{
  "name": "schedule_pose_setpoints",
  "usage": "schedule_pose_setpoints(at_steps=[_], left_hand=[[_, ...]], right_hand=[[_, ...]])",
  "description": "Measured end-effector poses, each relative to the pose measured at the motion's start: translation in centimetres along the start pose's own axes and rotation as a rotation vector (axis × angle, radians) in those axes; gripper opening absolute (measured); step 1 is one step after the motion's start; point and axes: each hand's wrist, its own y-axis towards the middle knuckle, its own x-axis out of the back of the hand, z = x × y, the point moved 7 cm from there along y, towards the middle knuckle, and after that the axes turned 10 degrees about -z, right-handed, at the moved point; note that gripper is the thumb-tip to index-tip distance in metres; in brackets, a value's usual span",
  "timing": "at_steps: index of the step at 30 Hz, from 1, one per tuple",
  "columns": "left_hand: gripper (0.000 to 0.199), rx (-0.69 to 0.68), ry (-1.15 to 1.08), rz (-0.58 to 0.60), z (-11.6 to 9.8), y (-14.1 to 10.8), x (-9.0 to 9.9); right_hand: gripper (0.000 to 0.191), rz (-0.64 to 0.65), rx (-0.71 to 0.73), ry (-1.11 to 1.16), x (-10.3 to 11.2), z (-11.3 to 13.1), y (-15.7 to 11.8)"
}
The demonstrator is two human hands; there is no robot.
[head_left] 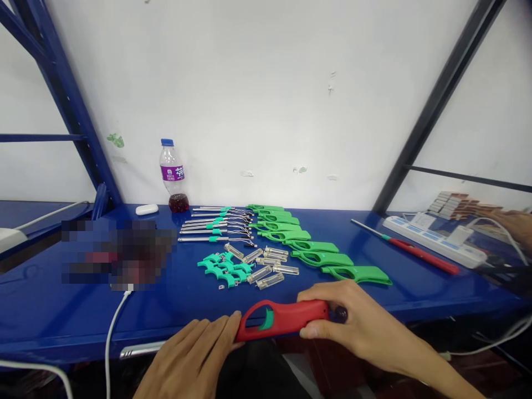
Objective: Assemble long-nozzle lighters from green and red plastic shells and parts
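Observation:
A red lighter point(286, 318) with a green trigger is held level at the table's front edge. My left hand point(193, 354) wraps round its front end, and the metal tube point(141, 349) sticks out to the left. The fingers and thumb of my right hand point(344, 327) pinch its rear end; a small dark round object point(341, 315) shows beside the palm. Beyond lie several green handle shells point(357, 273) in a slanting row, several metal rods with wires point(199, 239), teal triggers point(226, 269) in a pile and clear fuel tanks point(270, 281).
On the blue table point(174, 299) stands a bottle point(172, 177) near the wall, with a white case point(147, 209) to its left. A second red lighter point(424, 256) and a white power strip point(436, 241) lie at right. Another person's hand point(515, 224) shows at far right.

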Motion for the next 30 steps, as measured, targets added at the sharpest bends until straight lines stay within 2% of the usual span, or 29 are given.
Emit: schedule_pose_setpoints(at_steps=[3, 6, 9, 13, 17, 23, 27, 30], left_hand=[[0.028, 0.001, -0.04, 0.066, 0.3, 1.4, -0.6], [0.026, 0.021, -0.012, 0.08, 0.9, 2.2, -0.9], [0.026, 0.04, 0.078, 0.078, 1.8, 2.2, -1.3], [0.026, 0.09, 0.031, 0.091, 3.0, 1.7, -2.1], [0.021, 0.133, -0.052, 0.06, 3.7, 1.6, -2.1], [0.027, 0.237, -0.1, 0.071, 4.5, 1.3, -2.1], [0.025, 0.327, -0.184, 0.047, 4.7, 0.9, -2.2], [0.025, 0.351, -0.207, 0.045, 4.7, 1.0, -2.1]], right_hand=[[0.017, -0.137, 0.202, -0.122, -0.2, 0.1, -0.3], [0.029, -0.309, 0.448, -0.283, -0.8, 0.1, -1.1], [0.041, -0.309, 0.56, -0.41, -2.7, -0.9, -1.5], [0.042, -0.28, 0.556, -0.463, -4.0, -1.8, -1.4], [0.035, -0.312, 0.569, -0.438, -3.8, -1.3, -1.4], [0.033, -0.322, 0.544, -0.445, -3.8, -0.9, -1.4], [0.038, -0.343, 0.468, -0.403, -3.9, 1.5, 0.2], [0.052, -0.207, 0.437, -0.402, -5.6, 3.8, 2.3]])
